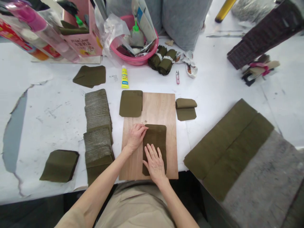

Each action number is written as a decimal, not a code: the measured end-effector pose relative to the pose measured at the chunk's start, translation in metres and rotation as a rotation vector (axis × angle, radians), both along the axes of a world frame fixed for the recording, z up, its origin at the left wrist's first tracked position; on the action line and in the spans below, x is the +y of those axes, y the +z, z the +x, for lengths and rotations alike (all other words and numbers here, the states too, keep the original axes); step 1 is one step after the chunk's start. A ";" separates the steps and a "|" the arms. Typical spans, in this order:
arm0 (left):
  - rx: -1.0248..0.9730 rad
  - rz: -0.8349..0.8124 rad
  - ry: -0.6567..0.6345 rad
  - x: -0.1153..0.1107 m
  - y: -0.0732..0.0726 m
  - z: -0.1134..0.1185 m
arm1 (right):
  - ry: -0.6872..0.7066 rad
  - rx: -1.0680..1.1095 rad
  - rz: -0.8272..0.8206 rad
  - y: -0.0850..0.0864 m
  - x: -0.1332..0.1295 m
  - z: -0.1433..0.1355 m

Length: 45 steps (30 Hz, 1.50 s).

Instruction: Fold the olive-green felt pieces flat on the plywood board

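Observation:
An olive-green rectangular fabric piece [155,134] lies on a wooden board [159,107] in front of me. My left hand [137,135] pinches the fabric's top left corner between thumb and fingers. Flat on the lower half of the same piece rests my right hand [155,158], fingers stretched out. A squarish stack of olive fabric pieces [131,104] overlaps the board's upper left corner. Just right of the board sits a small fabric piece with a folded flap [186,109]. Left of the board, a long row of overlapping fabric pieces [98,133] is fanned out.
Another fabric stack [60,166] lies at the left, with loose pieces [90,76] farther back. Behind the board are a yellow glue tube [124,77], thread snips [177,77], rolled fabric bundles [165,63] and a pink basket [142,60]. Large olive panels [228,145] extend at right.

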<state>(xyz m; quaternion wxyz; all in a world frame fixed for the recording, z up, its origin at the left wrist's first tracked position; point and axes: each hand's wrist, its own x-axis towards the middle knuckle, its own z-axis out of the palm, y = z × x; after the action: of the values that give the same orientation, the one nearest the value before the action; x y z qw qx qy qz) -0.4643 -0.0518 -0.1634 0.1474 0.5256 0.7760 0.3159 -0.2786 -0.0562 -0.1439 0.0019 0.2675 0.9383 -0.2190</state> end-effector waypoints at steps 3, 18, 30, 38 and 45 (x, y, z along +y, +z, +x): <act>0.008 -0.001 0.003 0.000 -0.002 0.000 | -0.032 -0.004 -0.011 0.003 0.002 0.003; 0.015 -0.002 -0.010 0.001 0.001 -0.001 | -0.096 -0.013 0.040 -0.001 0.024 0.021; 0.019 -0.018 -0.015 0.000 0.000 -0.001 | -0.025 -0.004 0.026 0.003 0.012 0.025; 0.012 -0.009 -0.011 0.000 0.001 0.000 | 0.040 0.008 0.023 -0.001 0.014 0.027; 0.006 0.003 -0.004 0.001 0.002 0.000 | -0.029 0.010 0.046 -0.001 0.030 0.016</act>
<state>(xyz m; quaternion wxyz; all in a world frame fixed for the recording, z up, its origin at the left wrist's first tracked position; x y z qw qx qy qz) -0.4639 -0.0504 -0.1614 0.1450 0.5284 0.7748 0.3153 -0.2624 -0.0262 -0.1451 -0.0121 0.2799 0.9392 -0.1985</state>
